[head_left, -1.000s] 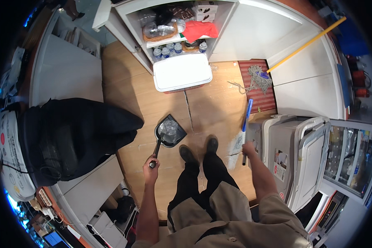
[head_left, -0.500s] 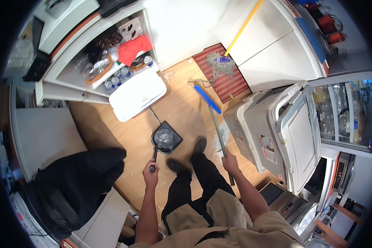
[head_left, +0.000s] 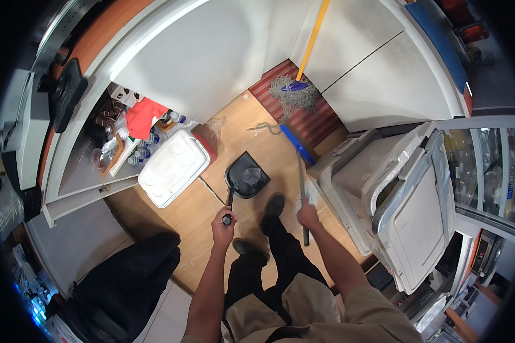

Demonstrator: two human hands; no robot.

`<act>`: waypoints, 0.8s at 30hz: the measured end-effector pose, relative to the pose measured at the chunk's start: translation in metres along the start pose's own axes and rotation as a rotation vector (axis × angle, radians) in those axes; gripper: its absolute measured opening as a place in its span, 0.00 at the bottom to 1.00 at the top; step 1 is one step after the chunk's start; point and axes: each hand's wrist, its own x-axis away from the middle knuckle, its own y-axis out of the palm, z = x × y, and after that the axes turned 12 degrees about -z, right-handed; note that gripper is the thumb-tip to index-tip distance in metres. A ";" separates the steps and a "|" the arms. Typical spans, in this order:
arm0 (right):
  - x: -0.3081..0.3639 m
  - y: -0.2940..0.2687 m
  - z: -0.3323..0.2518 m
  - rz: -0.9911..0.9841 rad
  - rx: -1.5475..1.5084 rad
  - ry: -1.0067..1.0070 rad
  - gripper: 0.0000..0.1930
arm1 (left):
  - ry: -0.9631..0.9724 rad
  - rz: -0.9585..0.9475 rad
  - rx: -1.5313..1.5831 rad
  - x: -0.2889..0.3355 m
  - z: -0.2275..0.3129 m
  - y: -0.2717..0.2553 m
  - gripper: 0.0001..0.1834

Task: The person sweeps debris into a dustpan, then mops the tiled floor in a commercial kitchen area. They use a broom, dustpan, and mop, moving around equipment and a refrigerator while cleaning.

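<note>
My left hand (head_left: 223,226) is closed round the handle of a black dustpan (head_left: 238,174). A crumpled piece of clear plastic (head_left: 250,174) lies in its pan, low over the wooden floor. In my right hand (head_left: 307,215) is the grey stick of a broom (head_left: 297,143) with a blue head, which points away from me beside the striped mat. A string mop (head_left: 294,94) with a yellow handle rests on that red mat (head_left: 328,117). Grey strands (head_left: 264,127) trail from near the mat toward the broom head.
To the left stands a red cooler with a white lid (head_left: 174,167), before an open cupboard (head_left: 86,166) of bottles and bags. Large grey lidded bins (head_left: 406,200) line the right side. A black cloth-covered item (head_left: 126,286) stands at the lower left.
The view has shifted. The dustpan and the plastic in it have moved a little forward and right. The broom head is slightly closer to the bins, and both hands keep their hold.
</note>
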 end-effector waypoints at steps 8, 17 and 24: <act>0.110 -0.024 0.016 -0.159 -0.173 -0.123 0.34 | -0.112 -0.029 0.067 -0.037 0.003 0.003 0.09; 0.048 0.018 -0.039 -0.128 -0.106 -0.092 0.32 | -0.047 -0.076 0.009 -0.047 0.014 -0.003 0.10; 0.092 0.021 -0.029 -0.044 -0.149 -0.060 0.33 | -0.040 -0.079 -0.067 -0.040 0.017 -0.021 0.10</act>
